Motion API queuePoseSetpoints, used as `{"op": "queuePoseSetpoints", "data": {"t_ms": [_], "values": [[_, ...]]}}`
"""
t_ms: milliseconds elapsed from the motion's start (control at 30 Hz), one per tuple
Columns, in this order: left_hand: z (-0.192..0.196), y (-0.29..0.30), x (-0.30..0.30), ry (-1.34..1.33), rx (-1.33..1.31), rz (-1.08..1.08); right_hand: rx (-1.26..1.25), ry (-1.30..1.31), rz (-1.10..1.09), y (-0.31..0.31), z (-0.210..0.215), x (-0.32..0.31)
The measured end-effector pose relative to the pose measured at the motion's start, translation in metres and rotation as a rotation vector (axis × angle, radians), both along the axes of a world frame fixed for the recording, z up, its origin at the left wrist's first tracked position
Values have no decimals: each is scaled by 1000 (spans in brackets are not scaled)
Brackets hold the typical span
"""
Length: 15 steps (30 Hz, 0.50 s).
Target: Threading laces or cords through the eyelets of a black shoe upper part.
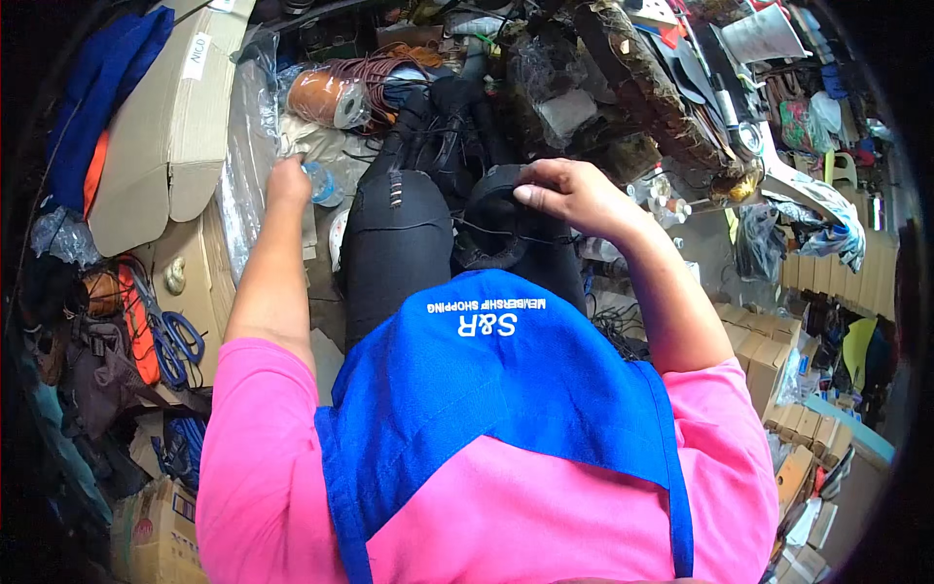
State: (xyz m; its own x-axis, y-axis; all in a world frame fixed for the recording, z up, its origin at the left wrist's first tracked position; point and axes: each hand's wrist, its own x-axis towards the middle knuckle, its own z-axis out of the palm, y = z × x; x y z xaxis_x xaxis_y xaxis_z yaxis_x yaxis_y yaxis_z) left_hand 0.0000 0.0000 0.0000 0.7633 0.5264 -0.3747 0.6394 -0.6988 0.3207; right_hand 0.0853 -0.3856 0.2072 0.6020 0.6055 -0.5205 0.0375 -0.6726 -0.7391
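Extends left hand [288, 181] at far left, just left of a clear bluish plastic bottle [326, 185]; cannot tell whether gripping anything. Farther right, has a black ring [477, 257] lying against right thigh [561, 258]. Clamps right hand [572, 195] on its far right edge, well apart from the left.

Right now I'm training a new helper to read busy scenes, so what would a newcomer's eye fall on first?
Probably the bright blue apron over the pink shirt, filling the lower middle. Next might come the right hand at the edge of a black ring-shaped piece above the lap. An orange roll in clear wrap also stands out, beyond the left hand.
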Motion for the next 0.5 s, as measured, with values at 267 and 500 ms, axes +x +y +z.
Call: {"op": "queuePoseSetpoints", "data": {"t_ms": [267,500], "values": [[110,-91,-1,-849,-47,-335,-293,-130,359,13,5,2],[141,-204,-52,-625,-160,-989,-228,-128,283,2,-10,-14]]}}
